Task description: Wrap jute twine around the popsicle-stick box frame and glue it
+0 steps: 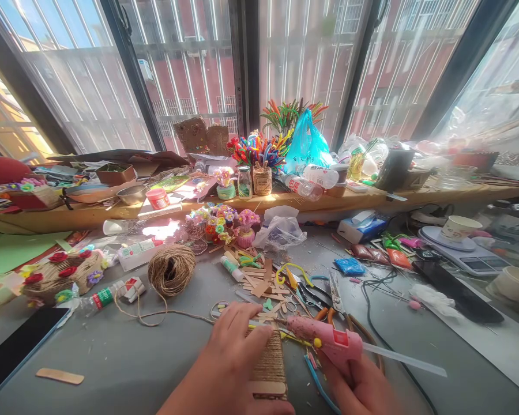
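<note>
My left hand (229, 360) lies over a small piece wrapped in jute twine (268, 363), fingers curled round its left side, with a flat wooden stick across its near end. A pink hot glue gun (328, 341) is gripped in my right hand (363, 383). Its nozzle points left at the top of the twine-wrapped piece, and a clear glue stick (404, 360) juts out of its back to the right. A strand of twine runs from the piece up to a ball of jute twine (172, 270) on the grey table (125, 357).
Loose wooden sticks (259, 276), scissors (335, 294), pliers and a black cord (372, 311) lie just beyond my hands. A lone stick (60, 376) and a dark tablet (17, 346) sit at left. A kitchen scale with a paper cup (458, 227) stands at right. Crafted flowers and bottles crowd the wooden sill (285, 202).
</note>
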Tool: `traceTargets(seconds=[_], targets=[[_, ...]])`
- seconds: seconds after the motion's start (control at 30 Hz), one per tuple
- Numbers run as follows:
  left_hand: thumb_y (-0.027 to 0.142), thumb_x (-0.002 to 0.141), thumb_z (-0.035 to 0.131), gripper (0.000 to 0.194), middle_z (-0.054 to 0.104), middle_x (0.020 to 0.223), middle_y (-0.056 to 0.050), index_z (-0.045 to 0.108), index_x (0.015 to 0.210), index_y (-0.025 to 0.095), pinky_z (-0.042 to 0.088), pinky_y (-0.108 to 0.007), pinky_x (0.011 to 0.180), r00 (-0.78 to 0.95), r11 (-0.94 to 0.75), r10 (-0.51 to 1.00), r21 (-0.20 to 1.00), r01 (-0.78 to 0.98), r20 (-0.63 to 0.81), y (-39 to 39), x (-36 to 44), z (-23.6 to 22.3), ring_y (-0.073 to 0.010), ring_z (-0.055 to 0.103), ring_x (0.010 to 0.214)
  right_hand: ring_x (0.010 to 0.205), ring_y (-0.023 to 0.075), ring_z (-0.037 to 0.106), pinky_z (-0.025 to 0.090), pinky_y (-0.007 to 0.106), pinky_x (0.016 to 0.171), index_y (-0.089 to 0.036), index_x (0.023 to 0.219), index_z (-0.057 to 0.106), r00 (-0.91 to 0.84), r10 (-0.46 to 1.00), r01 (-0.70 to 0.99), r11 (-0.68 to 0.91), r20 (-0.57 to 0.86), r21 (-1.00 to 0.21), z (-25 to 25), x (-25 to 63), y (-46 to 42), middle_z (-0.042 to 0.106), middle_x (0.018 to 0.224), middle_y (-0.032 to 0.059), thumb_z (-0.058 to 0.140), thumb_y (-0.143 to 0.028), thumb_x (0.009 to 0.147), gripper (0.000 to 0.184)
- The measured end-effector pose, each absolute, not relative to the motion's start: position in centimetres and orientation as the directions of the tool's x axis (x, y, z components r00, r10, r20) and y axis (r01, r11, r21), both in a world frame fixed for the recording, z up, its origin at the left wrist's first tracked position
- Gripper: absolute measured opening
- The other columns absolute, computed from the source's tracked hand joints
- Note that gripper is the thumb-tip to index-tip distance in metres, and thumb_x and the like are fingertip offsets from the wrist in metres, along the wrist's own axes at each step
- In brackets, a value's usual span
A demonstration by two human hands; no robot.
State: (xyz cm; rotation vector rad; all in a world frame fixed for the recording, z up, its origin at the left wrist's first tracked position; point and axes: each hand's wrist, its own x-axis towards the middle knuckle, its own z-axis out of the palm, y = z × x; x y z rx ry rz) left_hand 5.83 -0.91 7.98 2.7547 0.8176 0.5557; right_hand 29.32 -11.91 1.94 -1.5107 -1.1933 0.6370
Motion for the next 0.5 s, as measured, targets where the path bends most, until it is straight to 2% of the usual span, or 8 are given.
traceTargets(seconds=[0.2, 0.37, 0.5], targets=[[0.067, 0.061, 0.107, 0.088, 0.063, 0.157, -0.02, 0.074, 0.131, 0.027, 0.057, -0.068, 0.116, 0.753, -0.823, 0.565, 0.283, 0.492, 0.336, -1.1, 5.7, 7.9, -0.0488, 0.062, 0.141, 0.138, 0.0365, 0.076, 0.06, 0.041, 0.119, -0.027, 0.137, 0.085, 0.332, 0.924, 0.347, 0.069, 0.191, -0.935, 2.1, 29.4, -11.9, 0.082, 0.145, 0.0101, 0.057, -0.074, 0.108, 0.061], [0.074, 0.066, 0.102, 0.084, 0.079, 0.128, -0.012, 0.072, 0.124, 0.022, 0.059, -0.057, 0.114, 0.797, -0.876, 0.477, 0.28, 0.393, 0.372, -0.9, 6.2, 8.9, -0.0387, 0.072, 0.122, 0.143, 0.0357, 0.072, 0.059, 0.042, 0.12, -0.028, 0.14, 0.083, 0.3, 0.937, 0.329, 0.076, 0.18, -0.941, 2.1, 29.4, -11.8, 0.078, 0.152, 0.01, 0.057, -0.069, 0.11, 0.057], [0.072, 0.067, 0.103, 0.079, 0.081, 0.126, -0.01, 0.072, 0.119, 0.021, 0.058, -0.05, 0.113, 0.806, -0.878, 0.468, 0.293, 0.378, 0.362, -0.7, 6.7, 9.7, -0.0357, 0.073, 0.12, 0.141, 0.0355, 0.074, 0.059, 0.042, 0.12, -0.029, 0.139, 0.083, 0.306, 0.931, 0.301, 0.106, 0.201, -0.948, 2.1, 29.3, -11.7, 0.079, 0.151, 0.0099, 0.058, -0.067, 0.11, 0.054]])
